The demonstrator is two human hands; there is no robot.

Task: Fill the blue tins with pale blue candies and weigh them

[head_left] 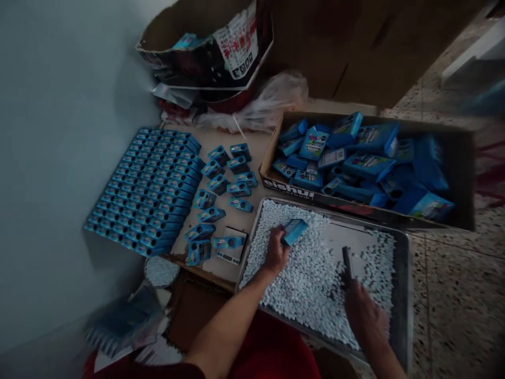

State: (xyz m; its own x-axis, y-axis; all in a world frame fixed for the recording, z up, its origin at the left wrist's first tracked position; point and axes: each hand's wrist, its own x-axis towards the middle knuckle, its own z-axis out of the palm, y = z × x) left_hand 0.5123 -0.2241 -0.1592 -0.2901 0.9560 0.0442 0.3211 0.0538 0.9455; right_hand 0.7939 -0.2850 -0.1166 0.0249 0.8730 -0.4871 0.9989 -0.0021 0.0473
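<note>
The head view shows the left hand (275,252) closed on a small blue box (294,231) over the tray (402,295) of white pellets (311,279); the right hand (365,316) grips a dark stick (347,266). Many filled boxes (145,189) already stand in rows, and I judge much remains, as the carton (461,173) holds many flat boxes.

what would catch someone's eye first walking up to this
Probably the metal tray in the middle foreground, heaped with small white pellets; the left hand holds a small blue box over it and the right hand holds a dark tool. Next, the neat block of blue boxes packed in rows at left, and the cardboard carton of jumbled blue boxes behind the tray.
</note>
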